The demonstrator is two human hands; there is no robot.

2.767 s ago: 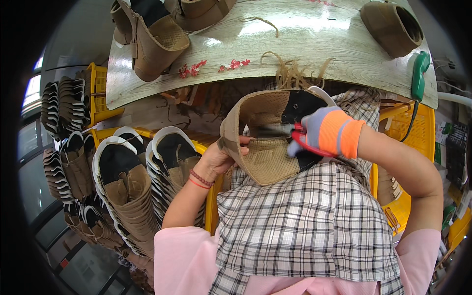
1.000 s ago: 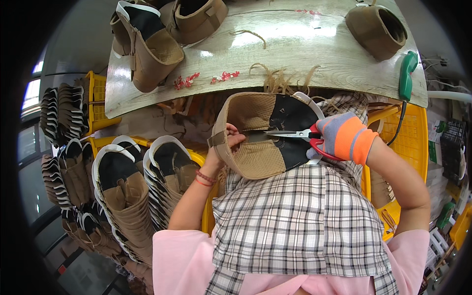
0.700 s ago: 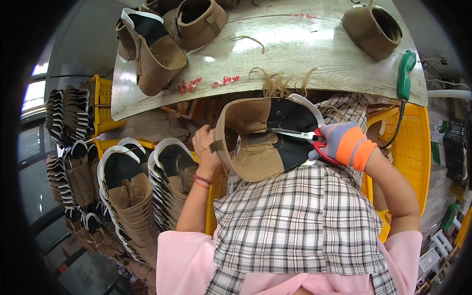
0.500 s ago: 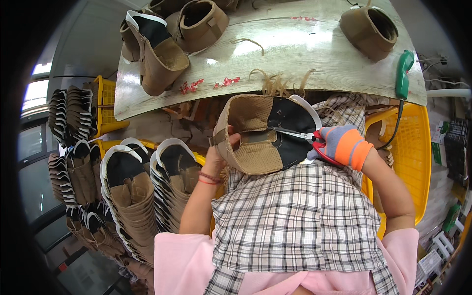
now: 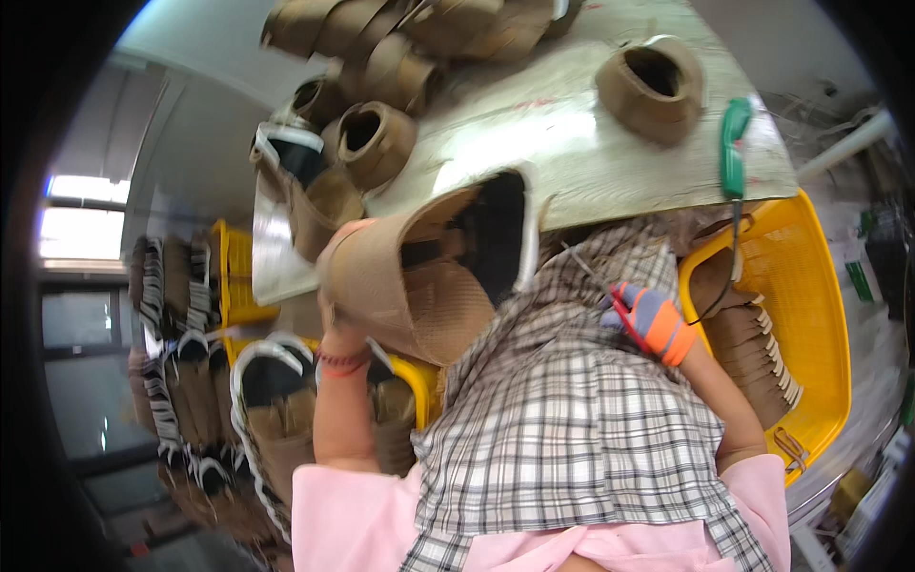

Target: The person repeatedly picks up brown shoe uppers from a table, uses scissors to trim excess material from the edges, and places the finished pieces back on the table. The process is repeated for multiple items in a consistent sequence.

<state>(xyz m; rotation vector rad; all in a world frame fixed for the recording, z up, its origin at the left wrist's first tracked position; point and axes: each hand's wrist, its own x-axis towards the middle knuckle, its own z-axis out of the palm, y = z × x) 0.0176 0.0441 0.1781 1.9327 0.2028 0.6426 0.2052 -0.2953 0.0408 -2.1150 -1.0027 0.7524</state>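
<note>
A brown shoe upper (image 5: 376, 286) with black lining and a white rim is raised at the table's front edge, its opening facing right. My left hand (image 5: 341, 334) grips its left side; most of the fingers are hidden behind it, though a bit shows over its top edge. In a grey and orange glove, my right hand (image 5: 658, 324) is closed round red-handled scissors (image 5: 621, 310). Their thin blades point up and left above my checked apron (image 5: 562, 381), apart from the upper. Motion blurs the picture somewhat.
More brown uppers (image 5: 372, 143) crowd the table's left and back; another upper (image 5: 653, 91) stands at the right. A green corded tool (image 5: 734, 148) lies by the table's right edge. Stacked uppers fill a yellow basket (image 5: 829, 315) at right. Other stacks (image 5: 276, 419) stand at left.
The upper has moved left and up, turned in my left hand. The scissors have come out of it, still in my right hand. The view has shifted, showing more of the table's back.
</note>
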